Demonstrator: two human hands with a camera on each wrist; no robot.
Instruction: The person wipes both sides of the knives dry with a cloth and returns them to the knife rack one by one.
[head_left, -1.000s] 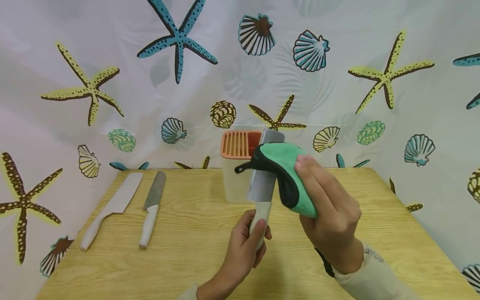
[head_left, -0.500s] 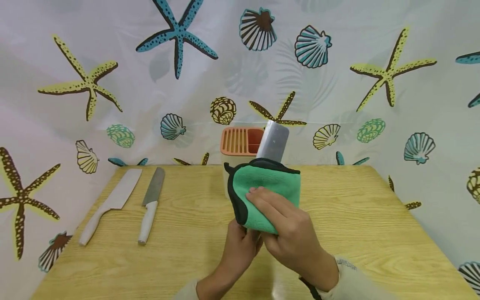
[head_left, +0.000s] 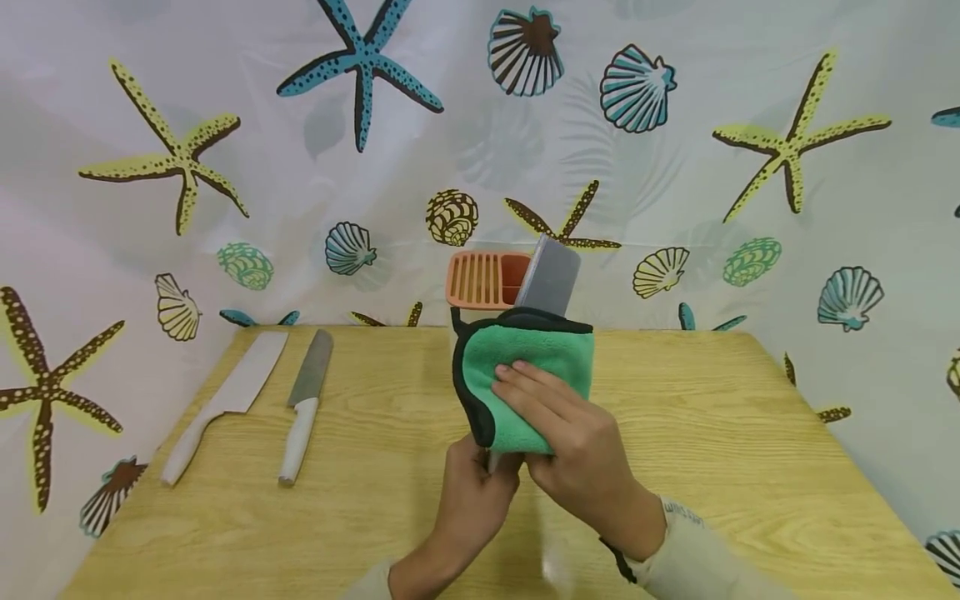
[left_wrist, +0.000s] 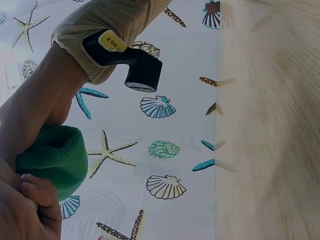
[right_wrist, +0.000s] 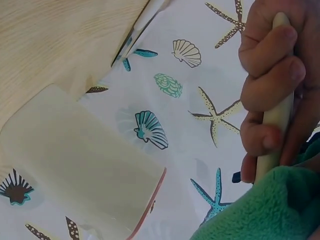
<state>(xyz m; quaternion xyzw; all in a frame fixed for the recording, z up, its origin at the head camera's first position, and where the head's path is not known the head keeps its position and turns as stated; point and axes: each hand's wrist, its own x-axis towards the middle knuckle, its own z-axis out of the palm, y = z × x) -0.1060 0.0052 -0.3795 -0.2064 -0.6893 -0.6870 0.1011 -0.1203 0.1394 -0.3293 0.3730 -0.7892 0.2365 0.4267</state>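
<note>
Upright in front of me is a kitchen knife with a broad, square-ended blade [head_left: 551, 277]. My left hand [head_left: 474, 496] grips its pale handle [right_wrist: 278, 117], fingers curled round it in the right wrist view. A green cloth [head_left: 528, 346] with black edging covers the lower blade. My right hand [head_left: 581, 454] holds this cloth against the blade, fingers lying across its front; the thumb is hidden in the head view. In the left wrist view the green cloth [left_wrist: 55, 157] bulges beside the left hand [left_wrist: 27, 207].
Behind the knife stands a pale knife holder with a slotted orange top [head_left: 474, 280]. On the left of the wooden table [head_left: 360, 533] lie a white-handled cleaver [head_left: 232, 392] and a narrower white-handled knife [head_left: 306, 404]. A patterned curtain [head_left: 420, 108] surrounds the table.
My right hand has brought the cloth down and left from beside the blade onto its lower part. Over the last half second both hands shift only slightly. The left hand keeps its grip.
</note>
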